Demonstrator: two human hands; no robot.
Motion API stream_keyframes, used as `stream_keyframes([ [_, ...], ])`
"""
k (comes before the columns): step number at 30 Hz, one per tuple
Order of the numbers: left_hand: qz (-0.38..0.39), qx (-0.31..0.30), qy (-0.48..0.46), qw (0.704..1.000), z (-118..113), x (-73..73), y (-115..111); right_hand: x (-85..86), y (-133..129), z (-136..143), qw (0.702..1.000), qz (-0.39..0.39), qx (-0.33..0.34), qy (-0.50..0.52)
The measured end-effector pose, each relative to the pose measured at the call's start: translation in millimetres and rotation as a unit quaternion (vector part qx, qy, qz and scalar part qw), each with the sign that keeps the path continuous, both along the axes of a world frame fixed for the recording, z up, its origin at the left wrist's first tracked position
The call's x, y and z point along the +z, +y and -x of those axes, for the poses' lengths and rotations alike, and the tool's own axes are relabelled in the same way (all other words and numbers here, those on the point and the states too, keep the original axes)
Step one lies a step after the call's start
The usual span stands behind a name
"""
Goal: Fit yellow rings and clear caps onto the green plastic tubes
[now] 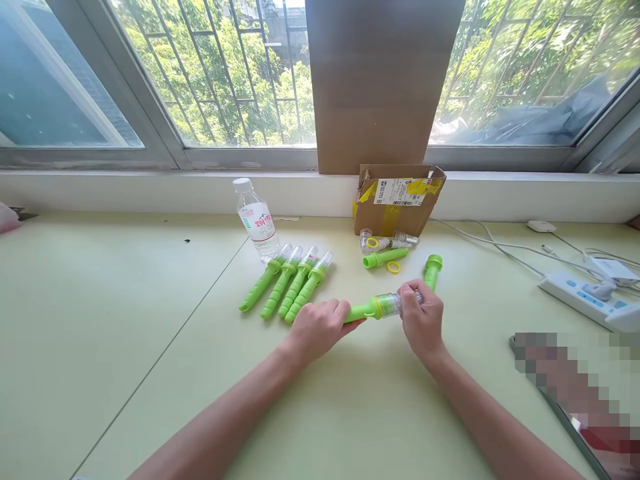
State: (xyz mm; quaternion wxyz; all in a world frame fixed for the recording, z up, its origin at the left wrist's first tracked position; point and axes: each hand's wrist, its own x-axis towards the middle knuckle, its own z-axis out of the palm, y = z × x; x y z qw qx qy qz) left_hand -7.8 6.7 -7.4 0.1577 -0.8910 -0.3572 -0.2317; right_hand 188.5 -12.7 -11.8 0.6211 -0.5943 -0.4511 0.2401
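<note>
A green flashlight-shaped tube (369,311) with a yellow ring and a clear ribbed head lies level between my hands. My left hand (323,327) is wrapped round its green handle. Closed fingers of my right hand (421,317) grip the clear head at the other end. Several similar green tubes with clear heads (306,285) rest side by side to the left. Just behind my right hand is a green handle (433,268) without a clear head. Another bare green handle (385,258) lies near a yellow ring (393,267) and loose clear heads (406,238).
A water bottle (259,223) stands behind the row of tubes. An opened cardboard box (395,207) sits at the table's back edge. On the right are a power strip (585,297), cables and a partly pixelated flat device (555,400).
</note>
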Motion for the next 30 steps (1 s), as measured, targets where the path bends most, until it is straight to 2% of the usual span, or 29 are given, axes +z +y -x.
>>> stream_keyframes([
  [2,-0.001,0.002,0.004,1.000,-1,-1.1,-1,-2.2,1,0,1.000,-0.003,-0.003,0.007],
  [5,0.038,0.009,-0.009,0.999,-3,-2.4,-5,-6.2,0,-1,1.000,-0.026,0.000,0.013],
  [8,0.116,0.017,-0.029,0.993,-5,0.2,-9,-8.7,-4,-1,0.998,-0.054,0.019,0.012],
  [12,0.254,0.013,-0.034,0.966,-3,8.6,-8,-8.7,-8,1,0.994,-0.095,0.038,-0.030],
  [15,0.312,0.017,-0.019,0.950,-2,11.9,-4,-6.7,-9,2,0.991,-0.107,0.037,-0.065],
  [18,0.305,0.040,0.008,0.951,-3,9.8,-3,-3.6,-8,3,0.991,-0.095,0.020,-0.093],
  [23,0.240,0.094,0.087,0.962,-5,6.3,-1,0.5,-4,3,0.994,-0.053,0.025,-0.094],
  [30,0.186,0.125,0.130,0.966,-1,11.6,1,-1.5,3,6,0.997,0.037,0.063,0.014],
])
